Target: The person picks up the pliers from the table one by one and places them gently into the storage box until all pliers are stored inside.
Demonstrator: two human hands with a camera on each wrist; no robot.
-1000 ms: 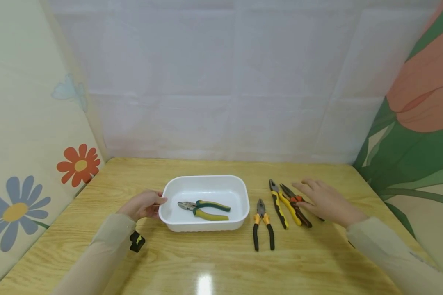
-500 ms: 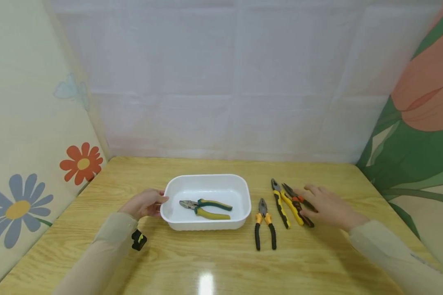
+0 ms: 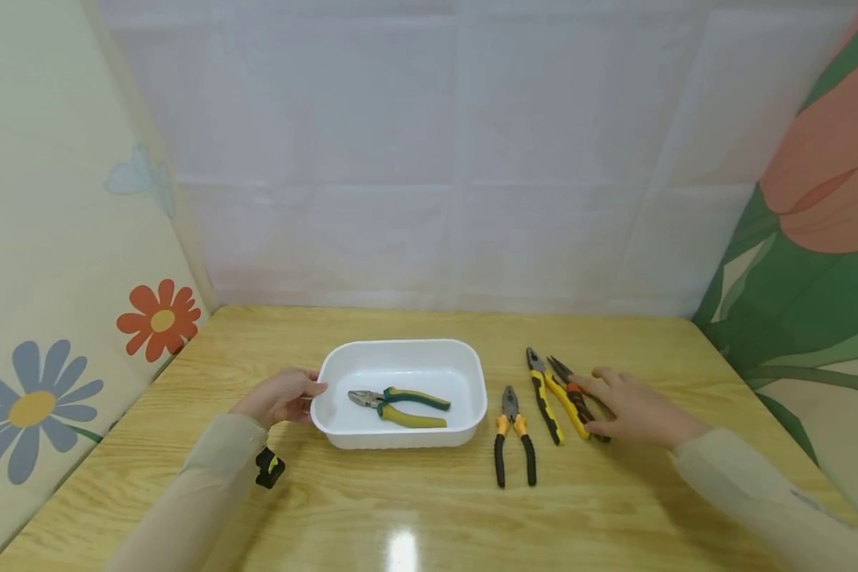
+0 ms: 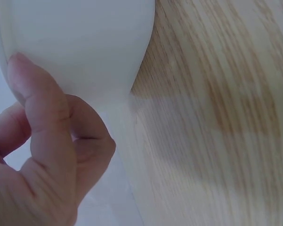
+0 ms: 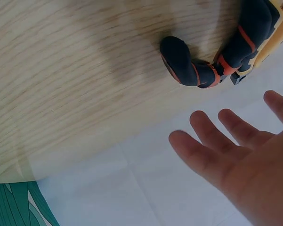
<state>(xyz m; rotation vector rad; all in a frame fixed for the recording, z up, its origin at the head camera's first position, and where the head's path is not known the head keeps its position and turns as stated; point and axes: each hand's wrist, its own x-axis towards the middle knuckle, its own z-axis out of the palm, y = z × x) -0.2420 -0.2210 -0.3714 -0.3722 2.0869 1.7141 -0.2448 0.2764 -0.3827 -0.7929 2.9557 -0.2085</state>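
My left hand (image 3: 284,397) holds the left end of a white plastic basin (image 3: 400,438). In the left wrist view its thumb (image 4: 42,103) lies over the rim and the other fingers are curled outside. Combination pliers with green-and-yellow handles (image 3: 413,421) lie inside the basin. Over at the right, my right hand (image 3: 639,409) hovers with fingers spread beside long-nose pliers with dark and red handles (image 3: 581,409). In the right wrist view, a gap shows between its fingertips and the pliers' handle (image 5: 230,52); contact by the thumb cannot be told.
Yellow-and-black pliers (image 3: 541,397) lie close against the long-nose pair. Orange-and-black pliers (image 3: 509,411) lie between them and the basin. The wooden table (image 3: 329,508) ends at a white cloth backdrop (image 3: 429,199), with flower-patterned panels at both sides.
My right hand has shifted slightly toward me and lower over the long-nose pliers' handles. The left hand keeps its grip on the basin, and the view has moved a little.
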